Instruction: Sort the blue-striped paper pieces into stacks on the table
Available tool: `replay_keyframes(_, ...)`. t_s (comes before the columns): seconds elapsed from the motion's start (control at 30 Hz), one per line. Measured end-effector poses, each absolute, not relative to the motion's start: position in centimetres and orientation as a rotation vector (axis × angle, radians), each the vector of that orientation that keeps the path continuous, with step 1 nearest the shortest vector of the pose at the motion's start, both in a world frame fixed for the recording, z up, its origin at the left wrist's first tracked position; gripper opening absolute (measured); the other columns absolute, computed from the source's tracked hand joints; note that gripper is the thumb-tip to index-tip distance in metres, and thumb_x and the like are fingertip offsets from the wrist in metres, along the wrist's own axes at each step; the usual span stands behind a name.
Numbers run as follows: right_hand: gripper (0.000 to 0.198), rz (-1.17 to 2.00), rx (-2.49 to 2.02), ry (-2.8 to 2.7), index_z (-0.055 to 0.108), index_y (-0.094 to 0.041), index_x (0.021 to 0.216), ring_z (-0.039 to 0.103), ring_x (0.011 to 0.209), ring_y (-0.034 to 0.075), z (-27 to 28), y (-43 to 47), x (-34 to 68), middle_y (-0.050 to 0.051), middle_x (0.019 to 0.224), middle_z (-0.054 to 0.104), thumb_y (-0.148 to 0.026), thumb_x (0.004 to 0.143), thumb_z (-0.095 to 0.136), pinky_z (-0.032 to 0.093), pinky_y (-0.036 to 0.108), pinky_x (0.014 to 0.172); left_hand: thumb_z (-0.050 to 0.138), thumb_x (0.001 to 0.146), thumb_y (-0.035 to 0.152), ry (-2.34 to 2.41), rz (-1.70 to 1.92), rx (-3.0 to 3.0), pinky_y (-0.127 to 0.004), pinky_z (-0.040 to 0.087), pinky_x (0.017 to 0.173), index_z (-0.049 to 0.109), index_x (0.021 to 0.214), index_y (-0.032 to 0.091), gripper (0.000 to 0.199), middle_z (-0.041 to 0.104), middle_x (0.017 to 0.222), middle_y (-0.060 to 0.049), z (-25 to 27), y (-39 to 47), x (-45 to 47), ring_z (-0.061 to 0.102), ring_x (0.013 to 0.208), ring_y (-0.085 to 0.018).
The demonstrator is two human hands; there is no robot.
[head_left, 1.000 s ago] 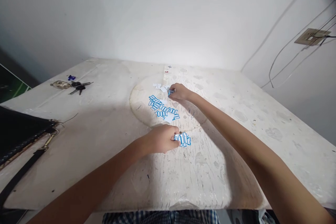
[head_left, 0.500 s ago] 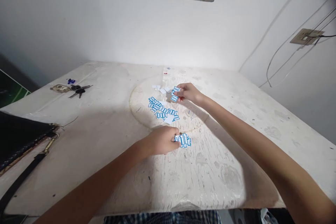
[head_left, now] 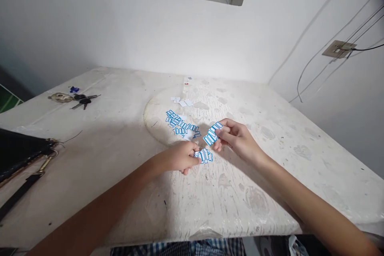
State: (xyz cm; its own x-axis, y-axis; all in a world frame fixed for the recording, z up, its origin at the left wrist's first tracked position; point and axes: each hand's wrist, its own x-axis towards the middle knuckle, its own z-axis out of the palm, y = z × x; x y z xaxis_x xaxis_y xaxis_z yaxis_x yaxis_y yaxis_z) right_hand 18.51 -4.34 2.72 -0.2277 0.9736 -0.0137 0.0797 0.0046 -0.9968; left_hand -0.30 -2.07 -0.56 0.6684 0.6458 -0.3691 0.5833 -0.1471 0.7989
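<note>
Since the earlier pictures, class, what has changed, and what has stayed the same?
The right hand, holding a fan of blue-edged slips, has drawn back from beside the white slips and is now near the left hand. The left hand keeps hold of its blue-edged bunch. The scattered pile, white slips and keys lie as before.

Table cover (head_left: 228, 196) looks like shiny, kinda crinkly plastic, the blue-lined slips (head_left: 212, 134) pass for matt paper, black bag (head_left: 22, 150) has that glossy leathery look with a brassy metal clip (head_left: 46, 164), wall (head_left: 150, 36) is smooth and matt
</note>
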Motion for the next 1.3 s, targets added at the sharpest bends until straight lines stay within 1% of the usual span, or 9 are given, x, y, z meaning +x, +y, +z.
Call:
replay_keyframes(0.13,0.03,1.282,-1.173,-1.324,0.049,-0.021,0.106,0.061,0.054,0.015,1.6,-5.0,18.3,-0.001,0.061,0.06,-0.024,0.077,0.054,0.051,0.033,0.06,0.054,0.075,0.031,0.986,0.101,1.725,-0.019,0.04,0.038,0.045,0.082,0.016,0.018,0.049,0.05,0.007,-0.6,-2.1,-0.2,0.053,0.04,-0.01)
replay_keyframes(0.2,0.034,1.314,-1.173,-1.335,0.049,-0.022,0.112,0.062,0.057,0.017,1.3,-5.4,18.2,0.0,0.06,0.061,-0.022,0.078,0.051,0.051,0.034,0.062,0.054,0.075,0.031,0.993,0.124,1.731,-0.019,0.041,0.038,0.046,0.084,0.016,0.019,0.05,0.051,0.007,-0.6,-2.2,-0.1,0.054,0.04,-0.01)
replay_keyframes(0.27,0.029,1.339,-1.187,-1.364,0.053,-0.021,0.106,0.062,0.058,0.017,0.9,-5.6,18.2,0.0,0.058,0.06,-0.022,0.078,0.051,0.051,0.035,0.062,0.054,0.075,0.031,0.998,0.145,1.723,-0.021,0.043,0.039,0.047,0.088,0.015,0.021,0.05,0.052,0.006,-0.7,-2.3,-0.2,0.056,0.042,-0.012)
replay_keyframes(0.43,0.013,1.198,-1.238,-1.508,0.057,-0.02,0.087,0.055,0.056,0.012,-0.1,-5.8,18.1,0.001,0.072,0.06,-0.022,0.075,0.056,0.045,0.027,0.052,0.055,0.074,0.032,0.971,0.136,1.717,-0.023,0.045,0.04,0.049,0.084,0.014,0.022,0.053,0.054,0.004,-0.9,-2.2,-0.3,0.058,0.044,-0.013)
replay_keyframes(0.7,0.007,0.914,-1.317,-1.905,0.058,-0.021,0.082,0.052,0.059,0.012,-1.0,-6.0,18.9,-0.001,0.067,0.057,-0.022,0.076,0.054,0.041,0.026,0.055,0.065,0.067,0.037,0.94,0.087,1.796,-0.022,0.042,0.044,0.046,0.095,0.016,0.041,0.056,0.063,0.004,-0.5,-2.2,-0.6,0.058,0.047,-0.012)
replay_keyframes(0.9,0.004,0.779,-1.343,-2.023,0.055,-0.021,0.077,0.046,0.053,0.01,-1.1,-6.4,18.6,-0.002,0.065,0.053,-0.018,0.075,0.054,0.037,0.025,0.053,0.045,0.082,0.04,0.995,0.132,1.895,-0.022,0.035,0.043,0.04,0.075,0.019,0.023,0.045,0.056,0.007,-1.1,-2.5,-0.4,0.056,0.043,-0.011)
replay_keyframes(1.0,0.003,0.785,-1.333,-2.012,0.055,-0.021,0.074,0.043,0.053,0.009,-1.2,-6.3,18.5,-0.002,0.067,0.052,-0.019,0.076,0.054,0.035,0.025,0.052,0.047,0.08,0.036,0.995,0.137,1.934,-0.022,0.034,0.042,0.037,0.073,0.019,0.021,0.042,0.058,0.007,-1.2,-2.5,-0.3,0.056,0.042,-0.01)
replay_keyframes(1.17,0.011,0.866,-1.277,-1.916,0.053,-0.02,0.072,0.043,0.056,0.01,-1.9,-6.1,18.2,0.0,0.077,0.05,-0.027,0.079,0.057,0.036,0.026,0.052,0.051,0.077,0.035,0.994,0.135,1.976,-0.022,0.036,0.042,0.04,0.077,0.019,0.02,0.047,0.064,0.006,-0.9,-2.7,-0.2,0.054,0.041,-0.009)
replay_keyframes(1.3,0.012,0.735,-1.28,-1.967,0.048,-0.021,0.075,0.042,0.058,0.011,-2.0,-6.5,18.0,0.001,0.078,0.048,-0.029,0.082,0.055,0.036,0.026,0.053,0.055,0.074,0.035,0.987,0.112,1.994,-0.023,0.037,0.044,0.041,0.078,0.019,0.022,0.051,0.065,0.005,-0.6,-2.8,-0.2,0.054,0.044,-0.01)
